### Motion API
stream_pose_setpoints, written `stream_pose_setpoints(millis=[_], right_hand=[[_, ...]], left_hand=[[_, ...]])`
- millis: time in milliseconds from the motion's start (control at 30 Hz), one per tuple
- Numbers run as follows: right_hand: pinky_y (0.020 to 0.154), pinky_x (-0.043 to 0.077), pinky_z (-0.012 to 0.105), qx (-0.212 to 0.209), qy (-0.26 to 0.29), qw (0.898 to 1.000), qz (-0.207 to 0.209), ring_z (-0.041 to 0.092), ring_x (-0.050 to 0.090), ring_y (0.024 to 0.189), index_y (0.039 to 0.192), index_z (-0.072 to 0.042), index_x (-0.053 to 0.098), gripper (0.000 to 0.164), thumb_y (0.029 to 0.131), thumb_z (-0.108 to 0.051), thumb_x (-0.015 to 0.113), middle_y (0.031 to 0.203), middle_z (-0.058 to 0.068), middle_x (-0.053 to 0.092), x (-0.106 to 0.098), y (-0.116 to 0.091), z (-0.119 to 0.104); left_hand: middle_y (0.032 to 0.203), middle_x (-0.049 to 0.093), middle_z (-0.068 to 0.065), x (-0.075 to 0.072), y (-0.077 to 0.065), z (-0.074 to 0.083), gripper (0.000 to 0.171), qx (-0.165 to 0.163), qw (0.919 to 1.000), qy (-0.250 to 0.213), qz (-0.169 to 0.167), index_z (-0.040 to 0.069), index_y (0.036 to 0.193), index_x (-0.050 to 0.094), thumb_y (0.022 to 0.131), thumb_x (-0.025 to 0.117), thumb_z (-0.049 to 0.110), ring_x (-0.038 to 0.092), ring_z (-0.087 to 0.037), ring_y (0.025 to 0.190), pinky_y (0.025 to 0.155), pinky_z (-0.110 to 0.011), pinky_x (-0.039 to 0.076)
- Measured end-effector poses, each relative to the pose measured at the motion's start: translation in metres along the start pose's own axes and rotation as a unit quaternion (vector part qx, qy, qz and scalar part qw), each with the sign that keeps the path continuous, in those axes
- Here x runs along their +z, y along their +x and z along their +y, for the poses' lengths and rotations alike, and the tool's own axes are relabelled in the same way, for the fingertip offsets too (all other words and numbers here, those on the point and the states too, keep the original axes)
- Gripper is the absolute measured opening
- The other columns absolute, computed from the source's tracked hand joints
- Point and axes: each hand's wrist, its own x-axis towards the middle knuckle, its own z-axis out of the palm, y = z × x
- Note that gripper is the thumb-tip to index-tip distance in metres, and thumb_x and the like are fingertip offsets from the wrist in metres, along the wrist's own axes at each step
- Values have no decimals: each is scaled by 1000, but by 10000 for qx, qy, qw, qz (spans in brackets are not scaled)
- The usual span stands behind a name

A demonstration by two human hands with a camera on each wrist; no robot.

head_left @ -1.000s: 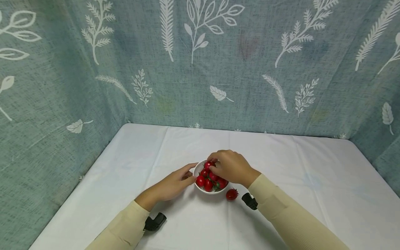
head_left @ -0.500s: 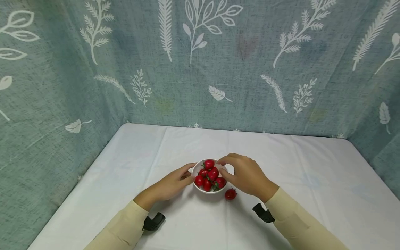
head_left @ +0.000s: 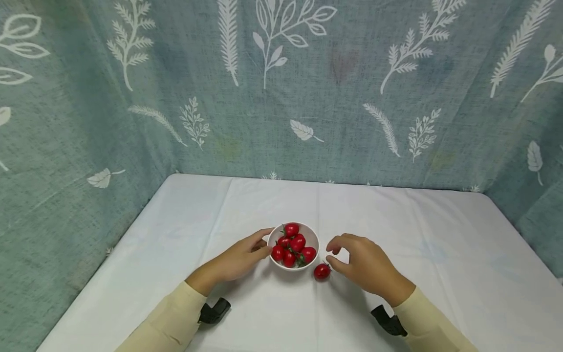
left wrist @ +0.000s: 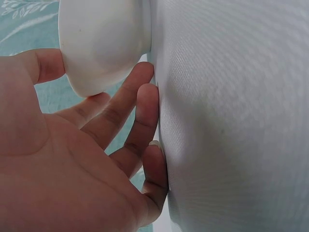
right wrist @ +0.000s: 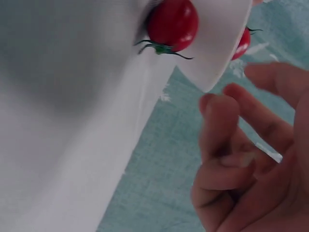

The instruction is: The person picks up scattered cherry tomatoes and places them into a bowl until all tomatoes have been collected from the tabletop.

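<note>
A small white bowl [head_left: 312, 236] with several red cherry tomatoes [head_left: 298, 242] in it stands on the white-covered table. My left hand [head_left: 237, 258] touches the bowl's left side, thumb and index fingertip against its outer wall; the left wrist view shows the other fingers spread low by the cloth. One loose cherry tomato [head_left: 322, 272] with a green calyx lies on the cloth just off the bowl's near right side. To the right of that tomato hovers my right hand [head_left: 367, 264], thumb and fingers loosely bent and apart, holding nothing.
White cloth [head_left: 422, 234] covers the table on all sides of the bowl. A blue-green curtain with white leaf prints [head_left: 325, 107] hangs along the back and both sides. Black wrist mounts sit below each cuff.
My right hand has let go of a cherry tomato in the bowl and moved right and nearer, out beside the loose tomato. The left hand has stayed at the bowl.
</note>
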Motion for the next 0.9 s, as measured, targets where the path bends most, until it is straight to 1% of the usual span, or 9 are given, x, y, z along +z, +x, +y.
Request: stream_pose_setpoints(millis=[67, 133, 333, 533, 733, 900], right_hand=[[70, 50, 28, 23, -33, 9998, -194, 10, 63, 80, 102, -19, 74, 17, 85, -21, 78, 92, -9, 70, 2, -3, 3], [72, 50, 30, -10, -85, 9994, -342, 12, 64, 84, 105, -18, 74, 21, 85, -24, 79, 93, -8, 70, 4, -4, 5], [72, 50, 30, -117, -247, 9983, -520, 9, 63, 82, 108, -20, 74, 27, 82, -26, 81, 95, -11, 70, 8, -5, 8], [76, 53, 33, -143, -157, 9971, -728, 11, 66, 89, 109, -18, 75, 28, 82, -23, 81, 100, -9, 71, 10, -6, 8], [80, 55, 35, -225, -125, 9964, -810, 12, 67, 93, 110, -19, 76, 29, 81, -19, 82, 103, -9, 71, 12, -7, 6], [80, 56, 35, -338, -195, 9954, -878, 10, 67, 93, 108, -23, 77, 29, 81, -21, 84, 102, -10, 71, 14, -7, 5]], left_hand=[[126, 65, -2, 0, 1, 0, 51, 4, 10000, -8, -25, 33, 153, 38, 103, 50, 39, 60, -20, 118, 106, -54, 43], [125, 65, -2, 0, 1, 0, 51, 9, 10000, 6, -39, 33, 153, 38, 103, 50, 39, 60, -19, 117, 105, -53, 43], [121, 66, 0, 0, 0, 0, 50, 25, 10000, 65, 12, 33, 152, 39, 104, 50, 38, 59, -18, 116, 103, -51, 45], [121, 66, -1, 0, 0, 2, 50, 68, 9999, 87, -10, 32, 152, 39, 104, 50, 38, 59, -19, 117, 104, -51, 45], [127, 64, -5, 0, 0, 2, 54, 31, 10000, 1, 33, 29, 154, 38, 103, 51, 40, 58, -23, 122, 106, -54, 43], [129, 64, -5, 1, 0, 2, 54, 29, 10000, 5, 34, 28, 154, 38, 103, 51, 41, 57, -23, 124, 106, -54, 43]])
